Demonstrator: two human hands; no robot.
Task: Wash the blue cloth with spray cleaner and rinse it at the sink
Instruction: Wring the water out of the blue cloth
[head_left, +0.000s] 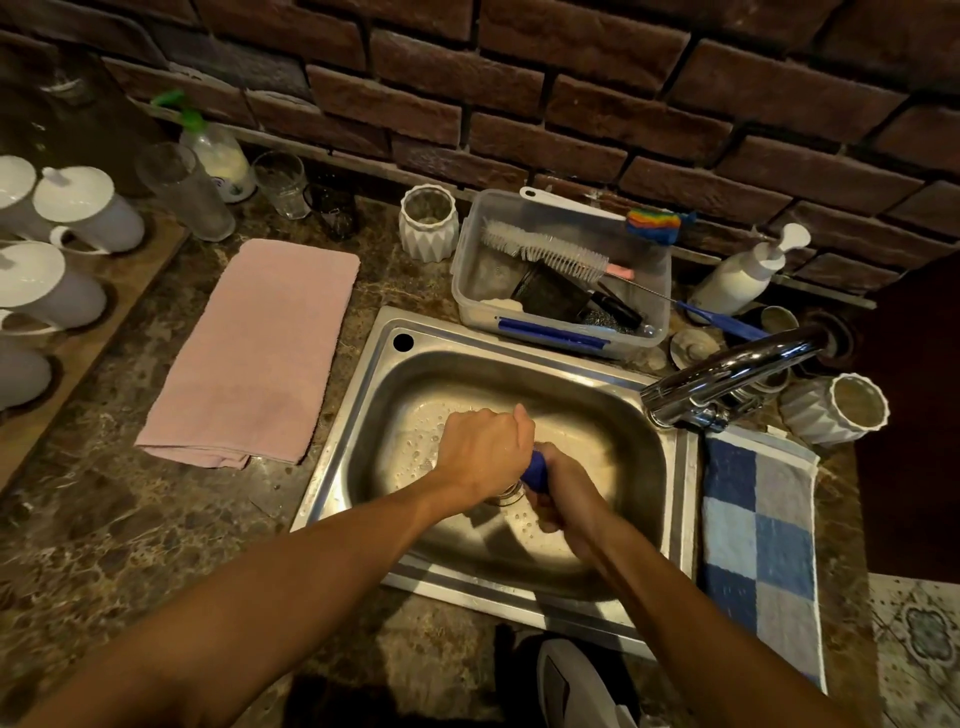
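Head view: wringing seems the step in hand, judging from the twisted roll and the dry-looking tap. Best done low over the stainless steel sink basin (613, 415), so drips fall near the drain and not on the mottled brown stone counter (130, 519). Worth turning the two fists in opposite directions, then re-gripping further along the roll, since only a short stretch sits between them. Probably wise to check for leftover foam before stopping; suds or droplets cling to the basin floor.

Left hand (485, 453) curled tight around one end of the dark blue cloth (536, 467), right hand (563, 496) clamped on the other end, both close together, nearly touching. Cloth twisted into a thick, compact rope, almost wholly hidden in the fists, only a short saturated blue band showing. Held above the sink's middle, just over the drain. Curved chrome faucet (727, 374) off to the right, no stream visible from it.
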